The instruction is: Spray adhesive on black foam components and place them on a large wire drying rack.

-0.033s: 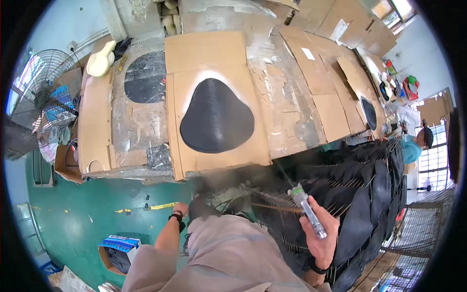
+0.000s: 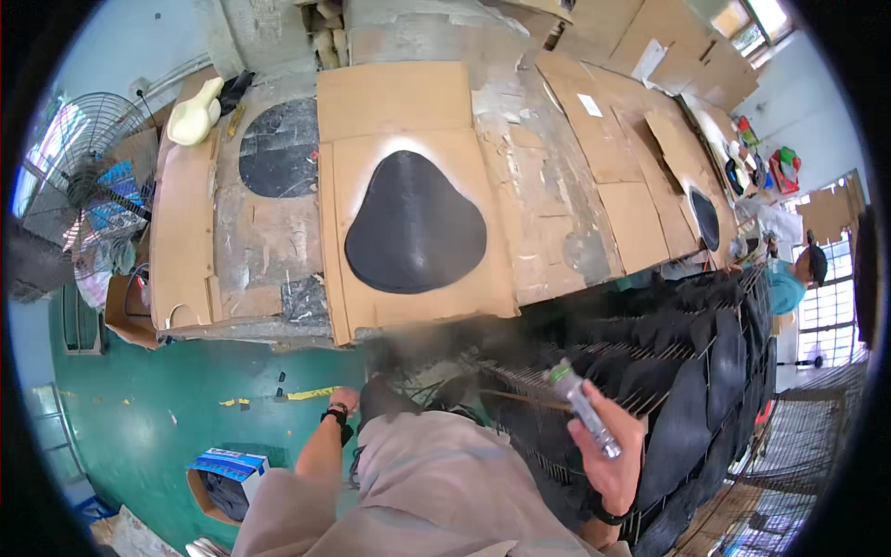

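My right hand (image 2: 611, 455) is wrapped round a silver spray gun (image 2: 594, 418) with a green collar at its tip, held above a rack of hanging black pieces. On the cardboard sheet (image 2: 399, 102) in front of me lies a dark, rounded triangular pad (image 2: 415, 223), with a white haze on the cardboard around its upper edges. Low beside my leg hangs my left hand (image 2: 344, 400), a dark band at its wrist. Its fingers look curled closed, and whatever they may hold is hidden. Neither hand touches the pad.
The rack of black pieces (image 2: 682, 408) fills the right side below the worktable (image 2: 251, 306). A wire-cage fan (image 2: 83, 186) stands at left. An open box (image 2: 218, 506) sits on the green floor. A cream moulded form (image 2: 192, 123) lies far left; another person (image 2: 789, 286) is far right.
The spray gun in my right hand has shifted slightly left and down, its tip a little lower. The pad and my left hand keep their places.
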The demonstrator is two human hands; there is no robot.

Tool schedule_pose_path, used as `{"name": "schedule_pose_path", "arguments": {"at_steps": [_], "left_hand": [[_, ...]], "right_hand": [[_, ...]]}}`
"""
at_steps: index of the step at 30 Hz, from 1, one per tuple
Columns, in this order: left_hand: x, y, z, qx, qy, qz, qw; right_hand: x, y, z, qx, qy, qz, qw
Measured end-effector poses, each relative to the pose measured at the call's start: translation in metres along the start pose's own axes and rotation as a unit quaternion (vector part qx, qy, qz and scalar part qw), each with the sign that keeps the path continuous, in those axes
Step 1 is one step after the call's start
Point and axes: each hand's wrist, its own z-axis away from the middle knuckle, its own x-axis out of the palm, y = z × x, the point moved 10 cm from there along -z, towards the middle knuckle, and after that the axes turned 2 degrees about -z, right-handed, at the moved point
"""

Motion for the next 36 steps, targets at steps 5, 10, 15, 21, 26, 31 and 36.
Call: {"name": "schedule_pose_path", "arguments": {"at_steps": [5, 10, 15, 21, 26, 31, 36], "left_hand": [[-0.011, -0.005, -0.011, 0.009, 0.056, 0.033, 0.998], [-0.034, 0.036, 0.002, -0.035, 0.074, 0.296, 0.952], [-0.054, 0.047, 0.019, -0.029, 0.093, 0.327, 0.94], [-0.05, 0.038, 0.026, -0.037, 0.074, 0.243, 0.966], [-0.025, 0.015, 0.016, -0.064, 0.05, 0.235, 0.969], [-0.03, 0.031, 0.004, -0.018, 0.04, 0.084, 0.995], [-0.032, 0.035, 0.008, -0.039, 0.051, 0.314, 0.947]], "right_hand": [[0.037, -0.034, 0.002, -0.059, -0.133, -0.077, 0.986], [0.042, -0.026, -0.018, -0.085, -0.029, -0.071, 0.993], [0.022, -0.021, -0.02, -0.054, 0.011, -0.047, 0.997], [0.012, -0.013, -0.007, -0.032, -0.024, 0.019, 0.999], [0.003, -0.033, -0.004, -0.06, 0.002, -0.051, 0.997], [0.0, -0.024, 0.006, -0.055, -0.021, -0.063, 0.996], [0.001, -0.012, 0.02, -0.038, -0.089, -0.043, 0.994]]}}
